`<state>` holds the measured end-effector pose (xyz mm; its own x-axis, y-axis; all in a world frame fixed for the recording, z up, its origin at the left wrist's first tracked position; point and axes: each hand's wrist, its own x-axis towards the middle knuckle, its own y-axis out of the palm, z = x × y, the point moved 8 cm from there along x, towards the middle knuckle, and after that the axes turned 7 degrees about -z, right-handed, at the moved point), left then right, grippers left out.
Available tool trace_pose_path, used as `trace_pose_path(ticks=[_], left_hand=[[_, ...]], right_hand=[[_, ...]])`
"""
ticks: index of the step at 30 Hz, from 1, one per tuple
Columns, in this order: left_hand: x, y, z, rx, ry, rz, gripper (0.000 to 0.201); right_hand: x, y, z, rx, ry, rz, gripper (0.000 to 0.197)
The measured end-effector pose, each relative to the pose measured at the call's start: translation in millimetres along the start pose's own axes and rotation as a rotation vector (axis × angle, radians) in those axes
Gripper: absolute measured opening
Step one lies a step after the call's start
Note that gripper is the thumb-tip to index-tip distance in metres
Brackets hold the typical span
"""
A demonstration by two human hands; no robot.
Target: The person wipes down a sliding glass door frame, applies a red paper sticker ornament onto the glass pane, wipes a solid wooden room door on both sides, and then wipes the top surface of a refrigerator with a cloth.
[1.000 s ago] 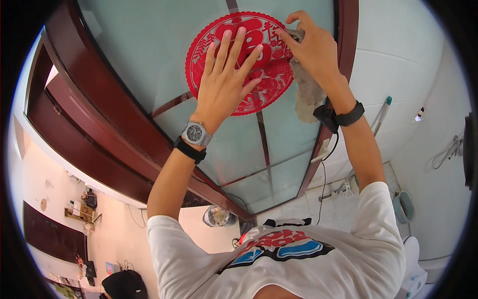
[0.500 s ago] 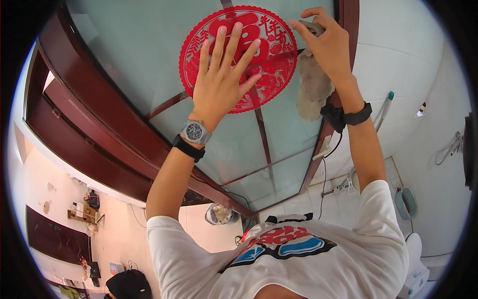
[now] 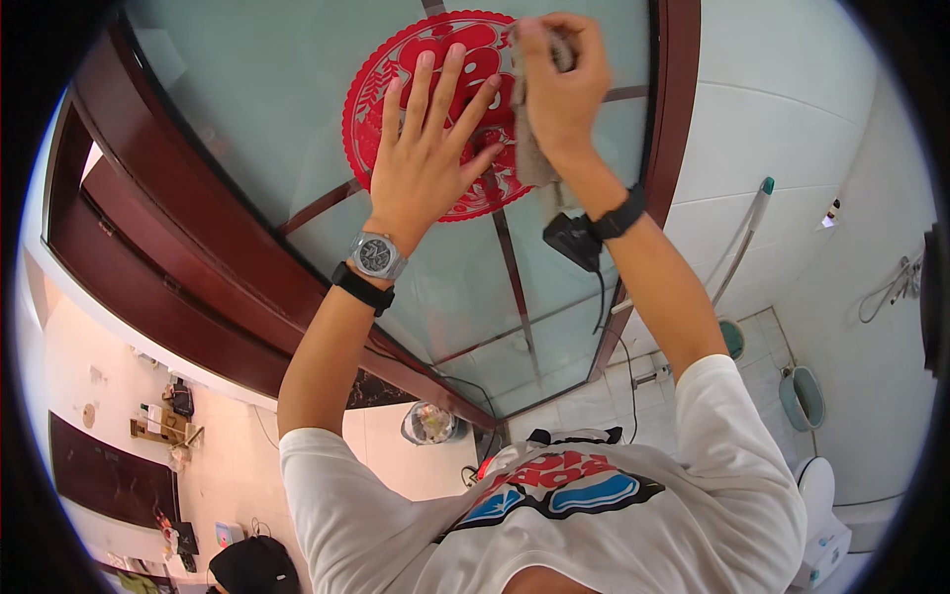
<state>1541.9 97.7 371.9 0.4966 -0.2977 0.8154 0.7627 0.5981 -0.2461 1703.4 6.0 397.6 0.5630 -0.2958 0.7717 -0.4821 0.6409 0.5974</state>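
Observation:
A round red paper-cut decoration (image 3: 371, 109) with a scalloped edge lies against the frosted glass door panel (image 3: 435, 297). Spread flat over its middle is my left hand (image 3: 426, 148), fingers apart. My right hand (image 3: 569, 94) grips a grey-brown cloth (image 3: 529, 148) and presses it at the decoration's right side, covering part of that edge. The cloth hangs down below the hand toward the wrist. A watch (image 3: 376, 254) and a black band (image 3: 362, 289) are on my left wrist; a black strap with a small box (image 3: 574, 241) and cable is on my right.
Dark red door frame (image 3: 678, 119) borders the glass. To the right are white tiled walls, a pole with a green tip (image 3: 747, 238), a grey-green basin (image 3: 802, 399) and a toilet (image 3: 819, 490). A bagged bin (image 3: 430, 424) stands on the floor beyond the door's lower left.
My right hand has moved left with the cloth, from beside the decoration onto its right part. My left hand stays flat on the decoration. The view has shifted slightly.

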Motion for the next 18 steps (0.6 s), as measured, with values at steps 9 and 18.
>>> trace_pose_path(ticks=[9,18], left_hand=[[-47.6,4.1,3.9,-0.033,0.119,0.112,0.072],[-126.2,6.7,6.9,-0.095,0.209,0.232,0.069]], right_hand=[[-17.7,12.4,-8.0,-0.105,-0.056,0.067,0.024],[-21.6,26.4,-3.1,-0.1,-0.044,0.106,0.02]])
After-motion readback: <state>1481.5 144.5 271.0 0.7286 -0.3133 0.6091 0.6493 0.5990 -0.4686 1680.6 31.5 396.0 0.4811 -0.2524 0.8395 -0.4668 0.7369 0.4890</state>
